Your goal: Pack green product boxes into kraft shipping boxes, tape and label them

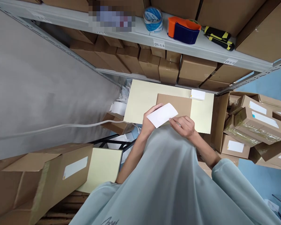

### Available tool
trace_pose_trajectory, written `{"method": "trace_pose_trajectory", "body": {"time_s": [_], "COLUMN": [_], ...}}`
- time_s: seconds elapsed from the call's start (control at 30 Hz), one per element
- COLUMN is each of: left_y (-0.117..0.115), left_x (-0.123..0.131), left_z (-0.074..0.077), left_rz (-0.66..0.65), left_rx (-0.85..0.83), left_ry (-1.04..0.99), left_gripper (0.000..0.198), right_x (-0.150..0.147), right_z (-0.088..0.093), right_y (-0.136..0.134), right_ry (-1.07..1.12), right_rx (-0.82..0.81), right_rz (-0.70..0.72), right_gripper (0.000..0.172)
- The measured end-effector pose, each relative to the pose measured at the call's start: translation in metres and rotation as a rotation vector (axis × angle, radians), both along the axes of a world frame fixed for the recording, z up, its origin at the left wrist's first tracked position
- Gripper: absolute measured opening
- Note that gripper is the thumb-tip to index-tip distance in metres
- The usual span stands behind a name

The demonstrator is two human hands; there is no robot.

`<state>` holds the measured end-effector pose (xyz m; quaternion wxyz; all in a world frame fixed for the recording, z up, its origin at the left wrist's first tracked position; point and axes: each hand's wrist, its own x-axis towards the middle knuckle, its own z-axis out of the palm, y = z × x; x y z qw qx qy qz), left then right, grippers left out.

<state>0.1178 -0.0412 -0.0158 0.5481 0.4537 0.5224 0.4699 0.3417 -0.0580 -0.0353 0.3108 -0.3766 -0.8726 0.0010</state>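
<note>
A blank white label (162, 115) is held up in front of my shirt, tilted, with one corner pointing down. My left hand (149, 121) grips it from the left, its fingers passing behind the label. At the label's lower right corner, my right hand (184, 126) is closed in a pinch on the edge. Behind both hands, a flat brown cardboard box (181, 104) lies on the pale yellow tabletop (138, 103); its near part is hidden by my hands and the label. A small white stack of labels (198, 94) sits at the tabletop's far right.
Above the table, a shelf (135, 23) bears blue-printed tape (153, 20), an orange and blue tape dispenser (184, 29) and black-yellow cutters (219, 37). Boxes fill a large carton (219, 122) at right. An open carton (67, 175) stands at lower left; a white cable (61, 126) crosses the left side.
</note>
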Motion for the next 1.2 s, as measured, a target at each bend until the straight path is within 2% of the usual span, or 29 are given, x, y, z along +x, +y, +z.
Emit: {"method": "trace_pose_trajectory", "body": {"time_s": [0.1,0.2,0.23,0.3,0.4,0.5,0.57,0.7,0.87,1.0,1.2], "left_y": [0.0,0.002,0.003,0.004,0.006,0.01,0.014,0.032,0.056,0.062,0.064], "left_x": [-0.006,-0.012,-0.013,-0.015,-0.015,-0.012,-0.009,0.003,0.024,0.034,0.035], "left_z": [-0.002,-0.006,-0.006,-0.006,-0.006,-0.013,-0.024,-0.056,-0.094,-0.107,-0.112], "left_rz": [0.026,0.053,0.056,0.047,-0.016,-0.095,-0.13,-0.208,-0.27,-0.257,-0.264], "left_rx": [0.008,0.078,0.103,0.13,0.116,0.075,0.047,-0.024,-0.116,-0.143,-0.179], "left_ry": [-0.004,0.094,0.142,0.226,0.287,0.311,0.333,0.391,0.608,0.683,0.746], "left_gripper": [0.047,0.034,0.029,0.023,0.02,0.017,0.016,0.013,0.013,0.017,0.02], "right_x": [-0.002,-0.011,-0.014,-0.019,-0.02,-0.012,-0.006,0.005,0.012,0.009,0.005], "right_z": [0.001,0.015,0.021,0.03,0.032,0.017,0.001,-0.034,-0.069,-0.08,-0.08], "right_y": [-0.002,0.0,0.002,0.007,0.019,0.03,0.034,0.04,0.052,0.058,0.061], "right_ry": [0.078,0.246,0.322,0.488,0.69,0.786,0.819,0.827,0.618,0.427,0.267], "right_rx": [-0.011,-0.086,-0.147,-0.319,-0.616,-0.861,-0.962,-1.033,-1.097,-1.089,-1.107], "right_rz": [0.019,-0.035,-0.063,-0.13,-0.237,-0.335,-0.409,-0.567,-0.769,-0.849,-0.852], "right_gripper": [0.016,0.006,0.004,0.011,0.021,0.025,0.029,0.036,0.024,0.021,0.023]}}
